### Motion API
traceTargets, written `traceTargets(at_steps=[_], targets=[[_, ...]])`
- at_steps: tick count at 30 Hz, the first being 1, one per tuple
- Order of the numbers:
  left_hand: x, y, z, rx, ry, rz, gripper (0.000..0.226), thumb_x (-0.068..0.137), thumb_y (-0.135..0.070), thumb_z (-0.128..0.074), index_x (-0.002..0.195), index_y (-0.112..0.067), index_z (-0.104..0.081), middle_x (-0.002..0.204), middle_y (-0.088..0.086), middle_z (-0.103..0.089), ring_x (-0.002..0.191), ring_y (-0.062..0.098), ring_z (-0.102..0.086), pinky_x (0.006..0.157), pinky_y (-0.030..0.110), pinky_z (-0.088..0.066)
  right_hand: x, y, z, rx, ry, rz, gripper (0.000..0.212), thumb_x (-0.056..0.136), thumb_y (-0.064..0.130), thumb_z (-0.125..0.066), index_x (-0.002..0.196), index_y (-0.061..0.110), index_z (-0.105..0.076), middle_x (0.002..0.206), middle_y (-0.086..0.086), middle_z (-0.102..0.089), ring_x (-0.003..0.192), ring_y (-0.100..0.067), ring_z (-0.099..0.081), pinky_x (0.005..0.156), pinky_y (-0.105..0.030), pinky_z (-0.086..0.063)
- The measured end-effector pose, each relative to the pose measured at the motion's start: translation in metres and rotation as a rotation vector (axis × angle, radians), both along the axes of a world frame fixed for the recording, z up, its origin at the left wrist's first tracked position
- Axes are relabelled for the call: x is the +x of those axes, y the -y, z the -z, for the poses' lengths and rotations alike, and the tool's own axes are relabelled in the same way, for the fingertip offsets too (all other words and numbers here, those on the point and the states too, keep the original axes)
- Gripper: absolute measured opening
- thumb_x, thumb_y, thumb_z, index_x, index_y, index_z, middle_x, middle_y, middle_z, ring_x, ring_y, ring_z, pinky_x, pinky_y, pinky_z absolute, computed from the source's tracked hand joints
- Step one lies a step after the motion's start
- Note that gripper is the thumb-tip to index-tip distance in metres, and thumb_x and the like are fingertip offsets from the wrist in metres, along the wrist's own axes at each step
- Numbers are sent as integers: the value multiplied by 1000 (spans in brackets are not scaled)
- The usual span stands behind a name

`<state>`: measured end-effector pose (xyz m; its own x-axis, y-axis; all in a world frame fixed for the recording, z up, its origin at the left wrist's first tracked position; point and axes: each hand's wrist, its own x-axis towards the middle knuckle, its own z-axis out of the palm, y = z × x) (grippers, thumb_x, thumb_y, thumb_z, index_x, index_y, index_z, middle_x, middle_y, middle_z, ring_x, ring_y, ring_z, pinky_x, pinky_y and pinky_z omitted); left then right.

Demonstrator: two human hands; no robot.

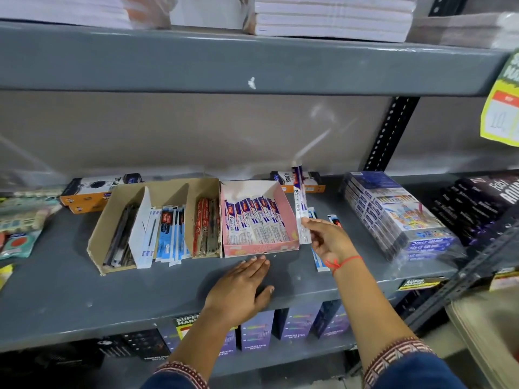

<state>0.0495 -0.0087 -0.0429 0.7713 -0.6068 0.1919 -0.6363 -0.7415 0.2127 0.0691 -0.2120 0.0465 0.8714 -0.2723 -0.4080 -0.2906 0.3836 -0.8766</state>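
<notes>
On pen pack (300, 203): "click" in script, white w/ purple top. Same print on packs in pink box (261, 249). "TRIO" on orange-black box (92, 189) at back edge of shelf (70, 290); "SUPER MARKET" on tag (418, 283) at front edge, rt; "10" on yellow price tag (502, 108), upper rt.

Raised over shelf's middle, rt hand (328, 237), thumb & fingers pinching pack's lower end. Pack upright, just beside pink box's rt wall, top above box rim.

Flat palm-down near front edge, lt hand (241, 287), released, fingers straight, tips just short of box's front wall. Pack well apart from it, up & rt.
</notes>
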Motion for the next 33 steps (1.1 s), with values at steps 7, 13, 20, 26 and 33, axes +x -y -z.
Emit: traceTargets(at_steps=[7, 13, 20, 26, 33], targets=[[-2, -18, -1, -65, -26, -101, 56, 94, -48, -34, 143, -22, -23, 152, -6, -24, 138, 10, -18, 108, 21, -15, 36, -45, -14, -409, 22, -145, 27, 79, -7, -65, 57, 7, -58, 35, 0, -49, 27, -6, -39, 33, -15, -33], [-3, -50, -1, -85, 5, -148, 51, 94, -46, -37, 139, -23, -35, 147, -6, -36, 135, 10, -28, 106, 20, -20, 63, -69, 4, -775, -52, -273, 20, 86, 7, -56, 69, 17, -55, 74, -3, -54, 81, -20, -56, 76, -24, -50], [-8, -47, -10, -78, 98, -154, 42, 75, -42, -57, 108, -19, -68, 110, -4, -70, 99, 12, -65, 76, 22, -52, 63, -84, 6, -1180, -149, -425, 24, 94, 12, -49, 111, 12, -67, 118, -2, -64, 111, -19, -61, 88, -28, -52], [-12, -47, -14, -39, 124, -178, 41, 73, -41, -57, 106, -19, -69, 109, -4, -70, 99, 12, -65, 79, 21, -50, 65, -75, 7, -1004, -90, -313, 22, 90, 9, -48, 100, 6, -67, 104, -19, -65, 87, -22, -53, 71, -23, -46], [-7, -48, 2, -88, 38, -186, 52, 91, -45, -35, 138, -22, -38, 146, -5, -36, 135, 12, -28, 106, 22, -17, 30, -17, 2, -1234, -62, 100, 25, 87, 3, -45, 99, -4, -66, 104, -27, -69, 99, -41, -64, 77, -35, -50]])
